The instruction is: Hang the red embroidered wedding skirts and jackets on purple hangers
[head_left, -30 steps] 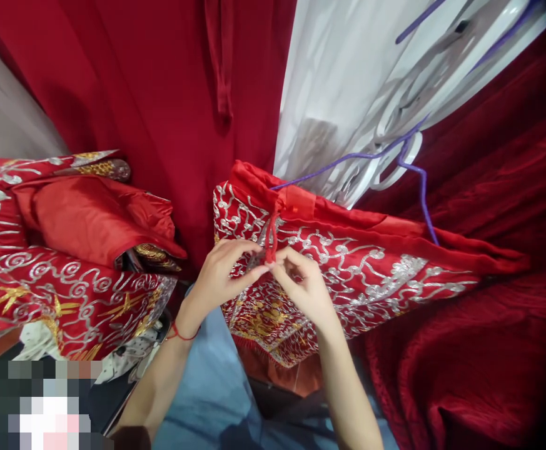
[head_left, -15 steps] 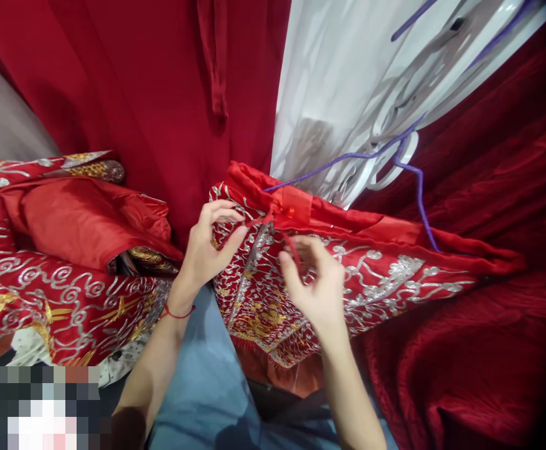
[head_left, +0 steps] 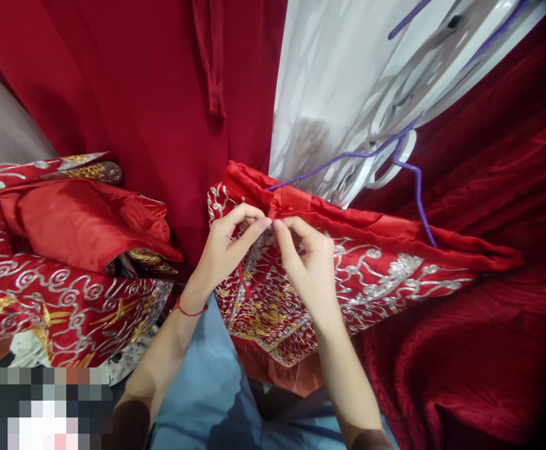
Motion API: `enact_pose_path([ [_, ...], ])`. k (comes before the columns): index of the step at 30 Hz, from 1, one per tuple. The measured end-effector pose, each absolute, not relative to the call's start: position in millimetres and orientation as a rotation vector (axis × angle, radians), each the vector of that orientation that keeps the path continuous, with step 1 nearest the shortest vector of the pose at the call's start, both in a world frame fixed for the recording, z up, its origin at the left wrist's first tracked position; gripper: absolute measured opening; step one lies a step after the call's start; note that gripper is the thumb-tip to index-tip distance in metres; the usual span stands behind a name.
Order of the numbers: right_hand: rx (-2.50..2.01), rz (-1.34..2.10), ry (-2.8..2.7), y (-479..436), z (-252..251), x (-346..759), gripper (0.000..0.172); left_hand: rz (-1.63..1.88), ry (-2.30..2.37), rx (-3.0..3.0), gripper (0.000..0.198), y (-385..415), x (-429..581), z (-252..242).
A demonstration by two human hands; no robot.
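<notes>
A red skirt (head_left: 385, 275) with silver and gold embroidery hangs by its waistband from a purple wire hanger (head_left: 348, 154). My left hand (head_left: 228, 240) pinches thumb and finger together at the front of the waistband (head_left: 371, 231), on a thin red tie cord (head_left: 241, 275). One end of the cord dangles below that hand over the embroidery. My right hand (head_left: 309, 262) is closed in a pinch on the cord too, its fingertips almost touching the left ones. Fingertips hide most of the cord where they meet.
Another red embroidered garment (head_left: 66, 281) lies bunched at the left. Behind hang a plain red cloth (head_left: 136, 94) and a white drape (head_left: 319, 75). White hangers (head_left: 394, 125) crowd the upper right, above dark red velvet (head_left: 479, 350).
Both hands have come together at the waistband; half a second ago they were apart, each pulling a cord end. The skirt and hanger have barely moved.
</notes>
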State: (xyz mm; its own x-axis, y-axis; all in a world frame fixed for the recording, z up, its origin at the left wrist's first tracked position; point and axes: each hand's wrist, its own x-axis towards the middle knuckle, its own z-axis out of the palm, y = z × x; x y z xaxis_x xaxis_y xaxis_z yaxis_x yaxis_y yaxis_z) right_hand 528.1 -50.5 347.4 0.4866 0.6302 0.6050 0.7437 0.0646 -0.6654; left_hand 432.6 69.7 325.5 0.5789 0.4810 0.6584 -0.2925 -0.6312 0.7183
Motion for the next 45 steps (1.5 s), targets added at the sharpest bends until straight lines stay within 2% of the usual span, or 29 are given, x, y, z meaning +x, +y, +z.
enact_pose_path([
  [7, -1.618, -0.409, -1.113, -59.8, 365.2, 551.2, 0.027, 1.438, 0.353, 2.192, 0.022, 80.9, 451.5, 337.3],
  [14, -1.523, 0.005, -1.074, -69.7, 353.3, 552.2, 0.035, 1.205, 0.191, 1.860, 0.015, 81.4, 436.7, 326.6],
  [18, -1.745, -0.150, -1.065, -76.7, 351.6, 555.0, 0.035, 1.135, 0.058, 2.142, 0.017, 86.6, 415.0, 331.6],
  [21, -1.803, -0.001, -1.274, -78.9, 356.5, 556.4, 0.025, 1.494, 0.316, 2.291, 0.015, 83.6, 413.8, 336.3],
  [25, -1.486, 0.488, -1.527, -79.3, 363.8, 553.9, 0.021, 2.117, 0.450, 2.088, 0.015, 73.6, 428.4, 337.7],
  [27, -1.365, 0.562, -1.500, -78.3, 364.1, 552.4, 0.023, 2.222, 0.477, 1.913, 0.010, 69.3, 435.4, 336.5],
  [30, -1.302, 0.477, -1.369, -75.7, 360.3, 552.0, 0.027, 2.027, 0.387, 1.708, 0.007, 65.1, 438.2, 333.0],
  [36, -1.342, 0.047, -1.491, -71.3, 356.9, 555.0, 0.021, 1.124, -0.050, 2.026, 0.016, 67.6, 423.5, 333.3],
  [40, -1.359, -0.155, -1.719, -70.5, 359.7, 558.2, 0.020, 1.030, -0.003, 2.116, 0.020, 71.7, 418.4, 338.7],
  [45, -1.479, -0.509, -1.694, -63.3, 357.5, 554.8, 0.019, 0.899, 0.064, 1.860, 0.024, 70.9, 422.2, 341.8],
])
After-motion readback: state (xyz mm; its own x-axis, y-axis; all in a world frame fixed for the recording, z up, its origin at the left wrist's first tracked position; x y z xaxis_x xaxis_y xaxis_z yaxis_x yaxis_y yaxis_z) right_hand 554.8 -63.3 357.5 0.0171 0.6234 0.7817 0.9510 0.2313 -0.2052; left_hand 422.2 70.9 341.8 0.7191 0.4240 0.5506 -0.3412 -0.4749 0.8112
